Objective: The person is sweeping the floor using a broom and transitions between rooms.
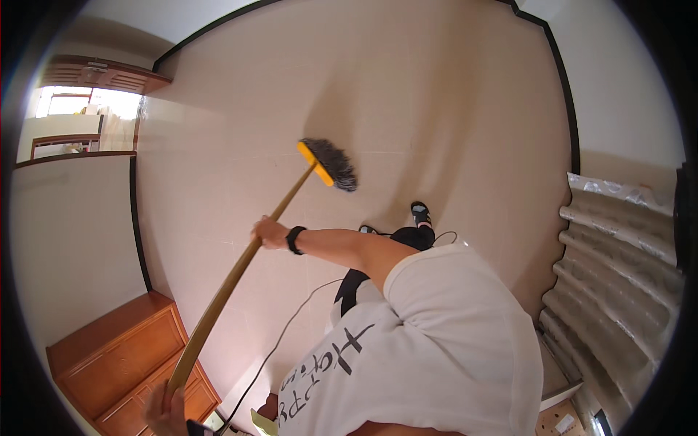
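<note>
A broom with a yellow head and dark grey bristles (337, 164) rests on the pale floor in front of me. Its long tan handle (220, 296) slants down to the lower left. My right hand (270, 232), with a black band on its wrist, is closed around the handle a short way above the head. Farther up the handle, near the lower left rim, my left hand (166, 413) wraps around it, partly cut off by shadow and the picture's edge. A dark object (198, 429) shows beside that wrist.
Glossy tiled floor (240, 131) stretches to walls with black skirting. A brown wooden cabinet (131, 356) stands at the lower left. Grey-beige curtains (618, 269) hang at the right. A thin black cable (283, 334) runs past my body. My feet (420, 213) are behind the broom head.
</note>
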`<action>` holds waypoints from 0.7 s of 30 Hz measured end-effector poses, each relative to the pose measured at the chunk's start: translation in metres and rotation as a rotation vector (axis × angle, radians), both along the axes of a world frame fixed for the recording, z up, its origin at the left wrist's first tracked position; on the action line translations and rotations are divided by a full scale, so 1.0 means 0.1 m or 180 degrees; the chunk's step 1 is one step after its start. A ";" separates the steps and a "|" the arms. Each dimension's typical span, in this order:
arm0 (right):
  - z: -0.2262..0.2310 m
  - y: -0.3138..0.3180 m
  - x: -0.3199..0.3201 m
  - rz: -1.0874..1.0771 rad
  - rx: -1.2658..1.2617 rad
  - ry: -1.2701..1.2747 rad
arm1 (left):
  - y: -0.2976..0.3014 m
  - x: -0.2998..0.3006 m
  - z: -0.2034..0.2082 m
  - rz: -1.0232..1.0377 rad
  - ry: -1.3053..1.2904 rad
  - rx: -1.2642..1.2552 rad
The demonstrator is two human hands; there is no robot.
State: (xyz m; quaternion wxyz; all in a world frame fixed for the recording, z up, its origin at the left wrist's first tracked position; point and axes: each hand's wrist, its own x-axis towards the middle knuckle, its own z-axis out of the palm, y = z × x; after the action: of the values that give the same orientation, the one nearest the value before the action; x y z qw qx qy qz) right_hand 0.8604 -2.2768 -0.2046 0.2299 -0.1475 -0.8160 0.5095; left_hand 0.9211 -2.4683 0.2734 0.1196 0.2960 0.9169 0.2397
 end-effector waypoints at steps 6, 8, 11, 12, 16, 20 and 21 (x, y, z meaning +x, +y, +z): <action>0.94 0.08 0.46 0.0082 -0.0457 -0.0767 | -0.18 -0.15 0.33 -0.0499 0.1336 -0.1176; 1.00 0.22 0.73 -0.0066 -0.0490 -0.0830 | -0.23 -0.30 0.27 -0.0100 0.1025 -0.0702; 0.87 0.40 1.29 -0.0386 -0.0011 -0.1313 | -0.31 -0.76 -0.12 -0.0460 0.0465 -0.0908; 0.77 0.55 1.54 -0.0332 0.0148 -0.1443 | -0.19 -0.90 -0.37 -0.0682 0.0231 -0.1008; -0.07 1.05 2.69 -0.1006 0.0350 -0.1842 | 0.80 -0.56 -1.32 -0.1981 -0.0664 -0.1059; -0.51 1.43 4.17 -0.2057 0.0265 -0.3245 | 1.86 0.39 -2.26 -0.2751 -0.1284 -0.1418; -0.77 1.48 4.57 -0.2505 0.1033 -0.3254 | 2.07 0.66 -2.46 -0.3071 -0.1458 -0.1064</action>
State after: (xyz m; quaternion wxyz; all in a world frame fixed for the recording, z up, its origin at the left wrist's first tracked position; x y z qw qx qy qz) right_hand 1.3175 -2.1287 -0.2817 0.0021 -0.6210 -0.7739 0.1241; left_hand 0.9869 -2.2617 0.0274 0.4573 0.5993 0.6536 0.0673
